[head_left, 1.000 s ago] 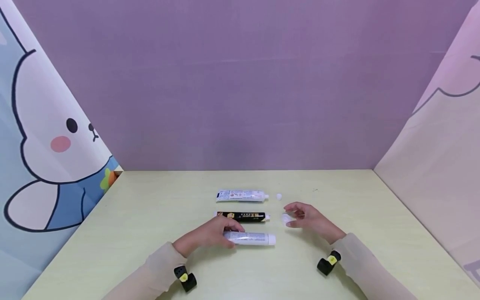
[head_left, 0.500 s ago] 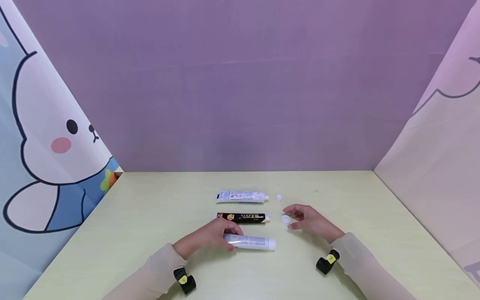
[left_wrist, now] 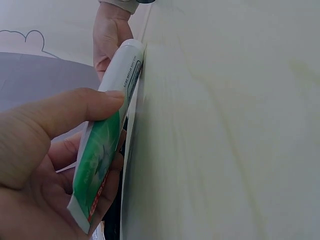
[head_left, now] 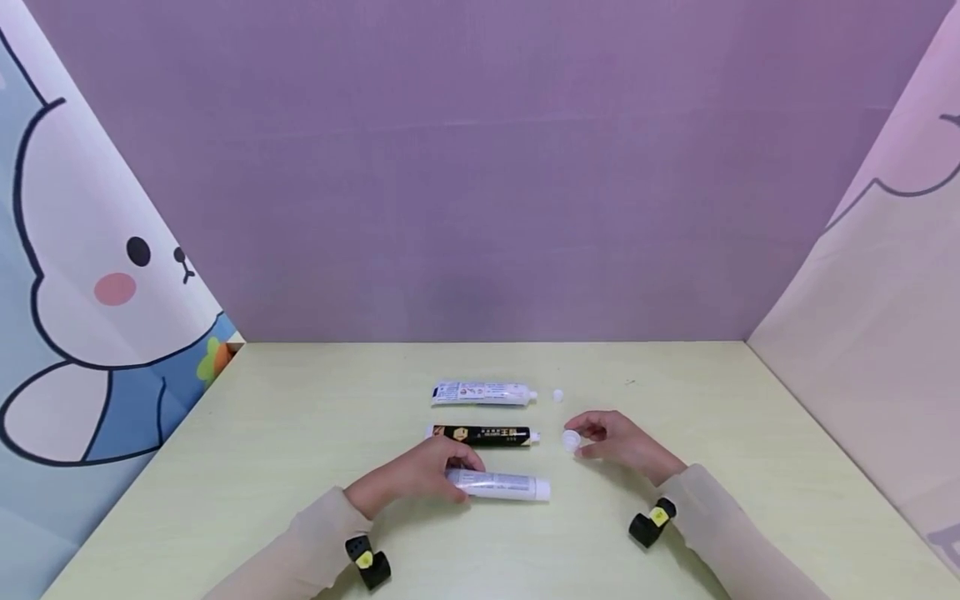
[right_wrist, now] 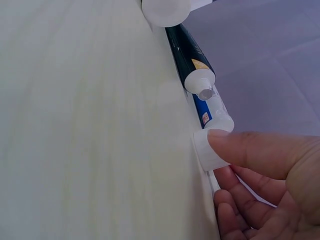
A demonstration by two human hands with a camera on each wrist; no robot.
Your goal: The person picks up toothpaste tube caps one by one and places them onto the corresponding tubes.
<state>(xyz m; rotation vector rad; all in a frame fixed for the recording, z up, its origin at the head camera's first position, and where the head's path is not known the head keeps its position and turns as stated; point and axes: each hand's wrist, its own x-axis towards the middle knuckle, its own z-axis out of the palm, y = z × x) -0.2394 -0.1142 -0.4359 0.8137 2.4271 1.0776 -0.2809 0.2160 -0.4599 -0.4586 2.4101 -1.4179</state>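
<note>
My left hand (head_left: 423, 471) grips a toothpaste tube (head_left: 495, 484) near its tail end, with its white cap still on and pointing right. In the left wrist view the green and white tube (left_wrist: 102, 150) lies between my thumb and curled fingers. My right hand (head_left: 618, 442) pinches a loose white cap (head_left: 572, 440) between thumb and fingers, close over the table. The right wrist view has my thumb across the cap (right_wrist: 207, 152). Just left of that cap is the uncapped nozzle of a black toothpaste tube (head_left: 483, 436).
Behind the black tube lies a white and blue toothpaste tube (head_left: 483, 393), also uncapped. A smaller white cap (head_left: 558, 396) sits by its nozzle. The pale wooden table (head_left: 315, 400) ends at a purple back panel (head_left: 480, 183); printed cloths flank both sides.
The cap end of the tube in my left hand has swung slightly toward me. The cap at my right fingers now shows its round ringed face more plainly; the right hand has barely moved.
</note>
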